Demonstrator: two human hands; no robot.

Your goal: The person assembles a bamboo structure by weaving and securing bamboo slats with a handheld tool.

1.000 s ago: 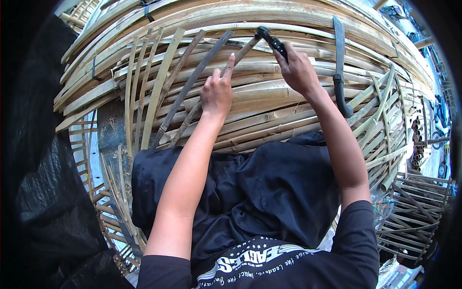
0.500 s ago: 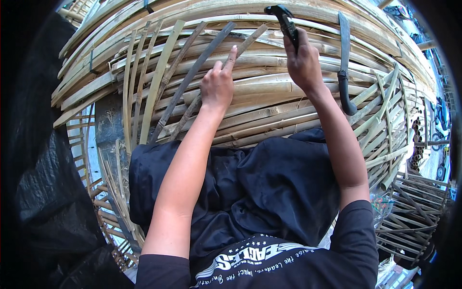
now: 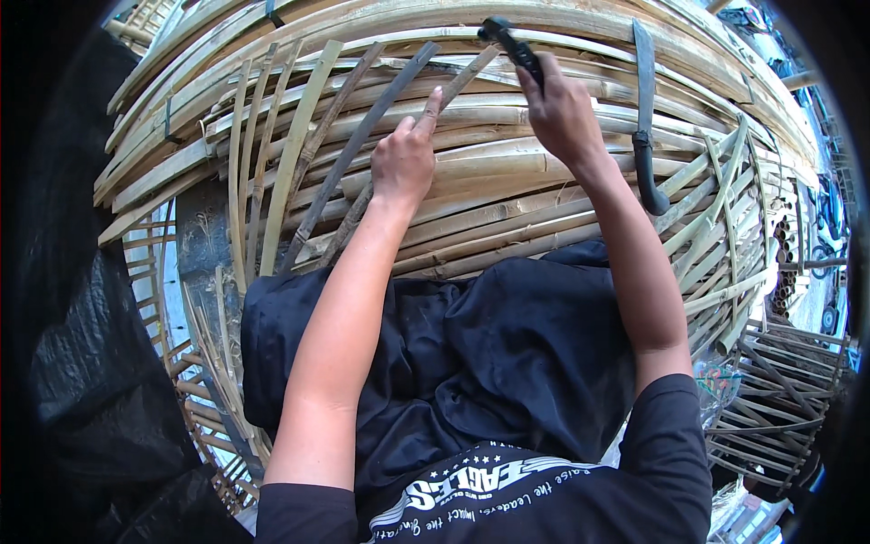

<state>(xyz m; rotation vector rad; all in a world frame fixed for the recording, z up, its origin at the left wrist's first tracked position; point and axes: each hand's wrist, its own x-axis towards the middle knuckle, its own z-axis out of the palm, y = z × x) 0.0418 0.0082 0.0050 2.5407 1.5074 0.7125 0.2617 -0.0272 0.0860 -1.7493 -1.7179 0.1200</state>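
A narrow brownish bamboo strip (image 3: 469,74) slants across the split bamboo. My left hand (image 3: 403,165) is closed on it, the index finger stretched along the strip and the other fingers curled. In my right hand (image 3: 564,116) is a black hammer (image 3: 513,49), raised with its head up and to the left, above the strip's far end. The lower part of its handle is hidden by my fingers. Beside my left hand lie a dark grey strip (image 3: 364,145) and several paler strips, such as a wide yellowish one (image 3: 299,150).
Long split bamboo poles (image 3: 507,168) lie crosswise under my hands. A bolo knife (image 3: 644,100) with a dark curved handle rests on them at the right. Near it is a woven bamboo lattice (image 3: 716,213). Black plastic sheeting (image 3: 100,317) hangs at the left; dark cloth (image 3: 535,344) covers my lap.
The hammer and my right hand have shifted slightly left and a little nearer the strip's far end. My left hand stays almost in place on the bamboo strip.
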